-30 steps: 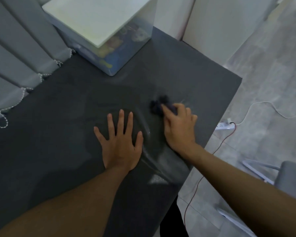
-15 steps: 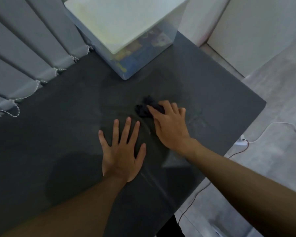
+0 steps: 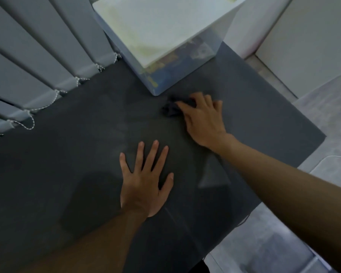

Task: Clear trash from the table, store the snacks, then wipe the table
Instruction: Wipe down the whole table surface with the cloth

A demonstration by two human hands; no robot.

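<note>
The right hand [image 3: 203,119] is gripping the dark cloth [image 3: 170,109] with curled fingers on the table [image 3: 67,154], just before the near corner of the lidded bin [image 3: 165,36]. The left hand [image 3: 144,180] is resting flat, fingers spread, farther from the bin, well inside the table's edges.

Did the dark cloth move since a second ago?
Yes. The right hand has pushed the cloth closer to the near corner of the storage box.

A dark crumpled cloth [image 3: 170,110] lies bunched on the dark grey counter [image 3: 87,134], near the closest corner of the clear storage bin [image 3: 161,85], at its 5 o'clock. The bin stands upright at the counter's 12 o'clock with its white lid [image 3: 165,26] on, and coloured snack packets [image 3: 166,69] show through its walls.
</note>
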